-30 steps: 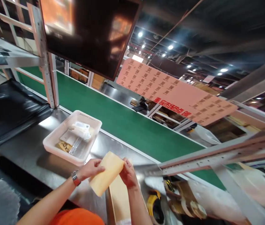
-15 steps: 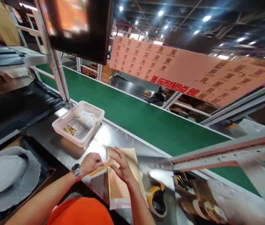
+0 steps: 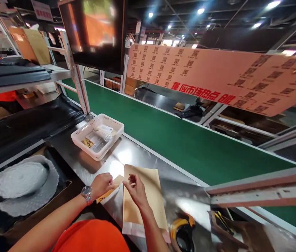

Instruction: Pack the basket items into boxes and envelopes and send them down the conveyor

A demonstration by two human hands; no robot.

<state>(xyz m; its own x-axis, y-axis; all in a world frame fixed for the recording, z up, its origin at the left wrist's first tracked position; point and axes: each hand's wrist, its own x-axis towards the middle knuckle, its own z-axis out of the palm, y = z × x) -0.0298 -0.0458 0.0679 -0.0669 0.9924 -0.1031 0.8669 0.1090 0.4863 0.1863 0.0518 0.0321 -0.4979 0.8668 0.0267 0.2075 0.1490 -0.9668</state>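
In the head view, the left hand (image 3: 102,185), below it a wrist with a watch (image 3: 87,193), has its fingers closed around a yellow packet (image 3: 108,192). The packet slants over the table (image 3: 174,190), its lettered end low by the left wrist and its far end pointing at the right hand (image 3: 135,189). It has turned since a second ago, when its broad face was to the camera and the fingers of both hands were on it; now it shows narrow, with the left grip seemingly carrying it alone.

The right hand has changed too: spread wide half a second ago, its fingers are now bent in, the thumb just beside the packet's far end. Whether they pinch that end or something thin there, I cannot tell. I judge that handling has shifted from a shared hold to finer work at the far end.

A brown envelope (image 3: 151,190) lies flat under the right hand and forearm, more of it visible than a second ago. A white basket (image 3: 86,149) with small packages inside stands beyond the left hand, and a yellow-and-black tape dispenser (image 3: 180,224) sits just right of the envelope.
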